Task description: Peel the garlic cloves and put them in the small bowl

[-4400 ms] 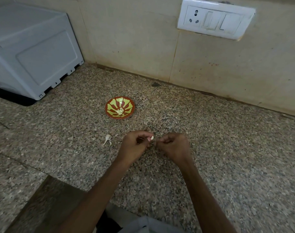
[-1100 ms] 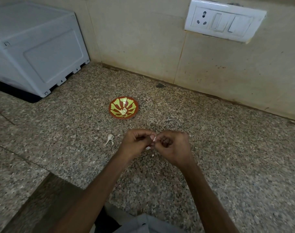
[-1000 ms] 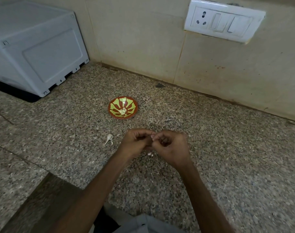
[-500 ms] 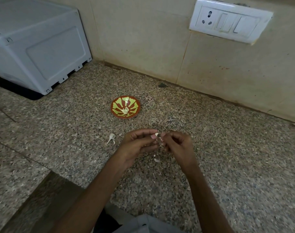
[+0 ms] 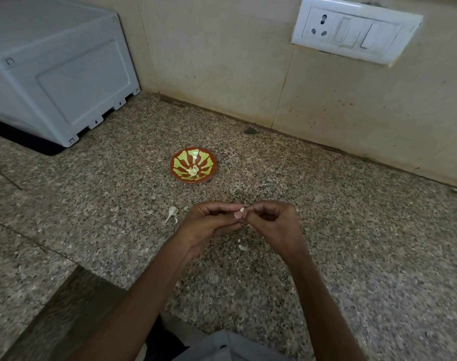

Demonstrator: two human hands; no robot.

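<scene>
Small bowl: the small bowl (image 5: 196, 180) stands on the tabletop (image 5: 352, 243) and has a few peeled cloves (image 5: 193, 171) in its middle.
Clove in work: one garlic clove (image 5: 242, 209) is held above the tabletop, nearer to the person than the bowl and apart from it.
Left hand: the left hand (image 5: 209, 222) pinches the clove between thumb and fingers.
Right hand: the right hand (image 5: 273, 222) has curled fingers that nip the same clove, probably at its skin.
Done: some cloves are peeled and delivered, I judge.
Left to do: finish this clove and drop it in.
Waste: skin scraps (image 5: 243, 247) lie under the hands.
Unclear: a white piece (image 5: 172, 212) lies left of the hands; clove or only skin, I cannot tell.
</scene>
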